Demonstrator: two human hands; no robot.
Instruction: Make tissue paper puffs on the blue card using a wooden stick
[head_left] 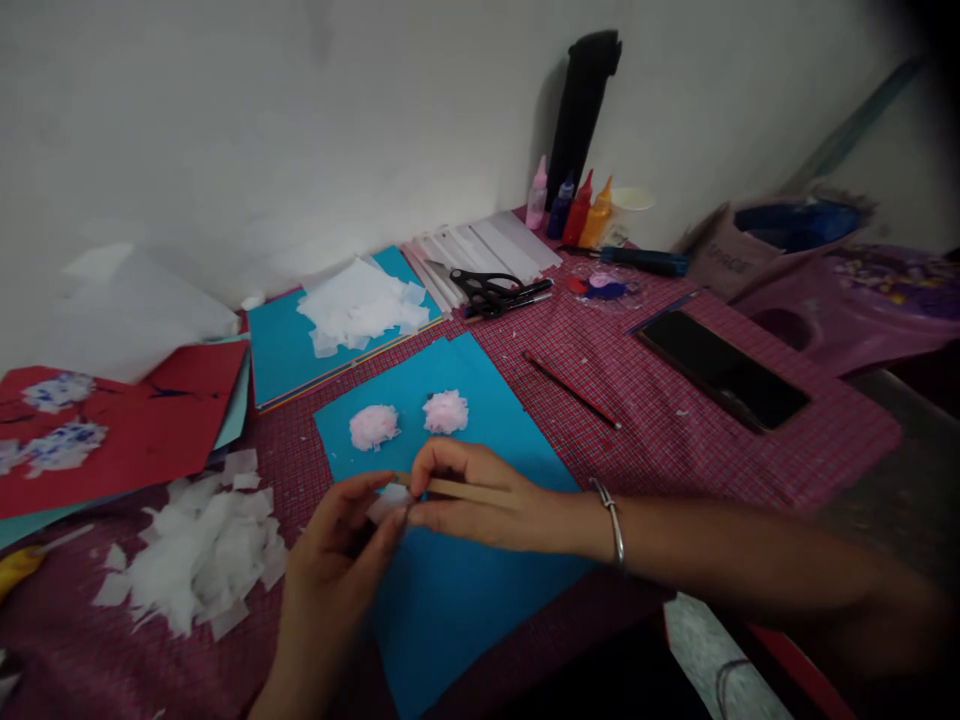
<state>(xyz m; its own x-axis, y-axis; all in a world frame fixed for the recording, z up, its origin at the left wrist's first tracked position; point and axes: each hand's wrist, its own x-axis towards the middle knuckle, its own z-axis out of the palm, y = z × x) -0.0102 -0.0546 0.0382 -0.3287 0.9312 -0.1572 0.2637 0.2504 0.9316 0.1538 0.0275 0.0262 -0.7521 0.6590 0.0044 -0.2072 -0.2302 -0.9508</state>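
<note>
My left hand (346, 545) pinches a small white paper square (388, 503) between thumb and fingers. Close against it, my right hand (480, 495) grips a flat wooden stick (474, 492) that lies across the palm, its tip at the paper. Both hands are over a blue sheet (480, 610). Two fluffy pale pink paper clusters (374, 427) sit on that sheet just beyond my fingers. To the left is a heap of loose white paper squares (202, 550).
Scissors (484, 290) and pens lie behind the blue sheet, near several paint bottles (577, 210). A red pencil (571, 390) and a phone (724, 368) are on the right. Red sheets (150, 440) with paper flowers lie left. A wall (300, 130) stands behind.
</note>
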